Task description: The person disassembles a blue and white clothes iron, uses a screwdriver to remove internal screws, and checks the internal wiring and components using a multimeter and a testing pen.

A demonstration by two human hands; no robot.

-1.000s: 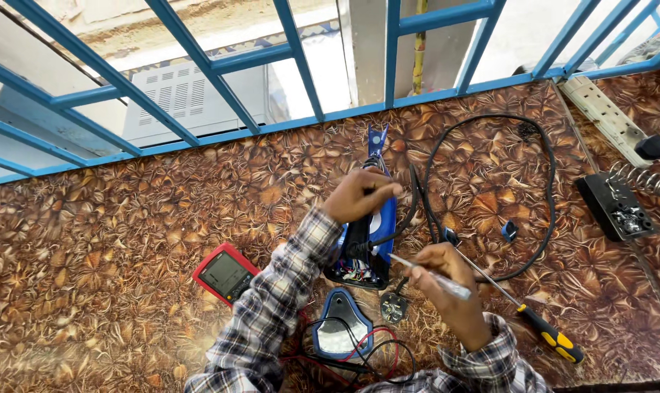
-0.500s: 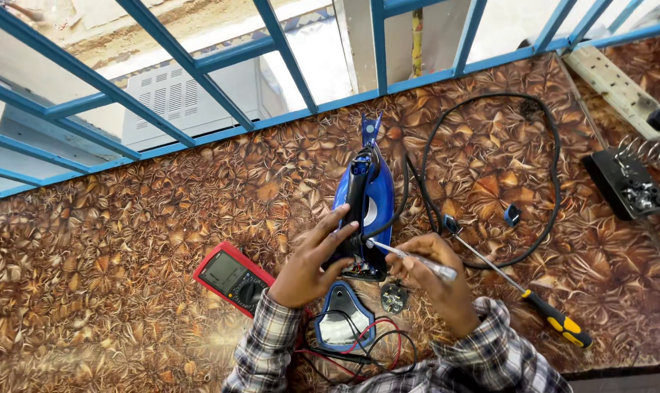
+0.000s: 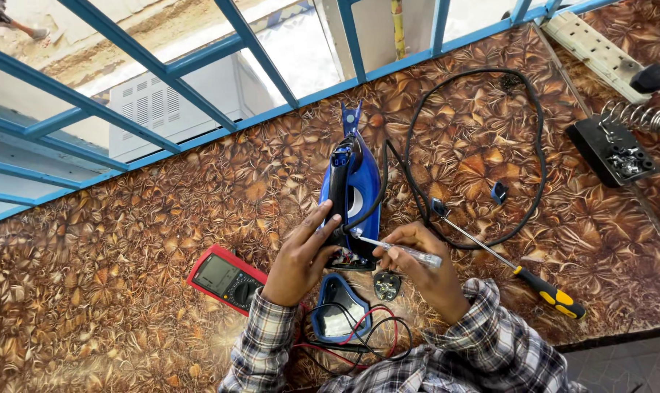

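A blue clothes iron (image 3: 353, 191) lies on the brown patterned countertop (image 3: 126, 240) with its back end opened. My left hand (image 3: 303, 251) rests with fingers spread against the iron's rear, touching it. My right hand (image 3: 422, 263) grips a small clear-handled screwdriver (image 3: 399, 249) whose tip points into the iron's open rear. The iron's removed blue back cover (image 3: 337, 309) lies just in front of me, beside a small dark round part (image 3: 387, 284).
A red multimeter (image 3: 227, 277) with red and black leads (image 3: 359, 338) sits left. The iron's black cord (image 3: 490, 145) loops right. A yellow-black screwdriver (image 3: 519, 273), a small blue clip (image 3: 499, 192), a soldering stand (image 3: 612, 149) and a power strip (image 3: 599, 51) lie right. Blue railing (image 3: 199, 87) borders the far edge.
My left hand came off the top of the iron's handle and slid down to its rear end. The right hand kept the screwdriver at the iron's back. The view shifted slightly.
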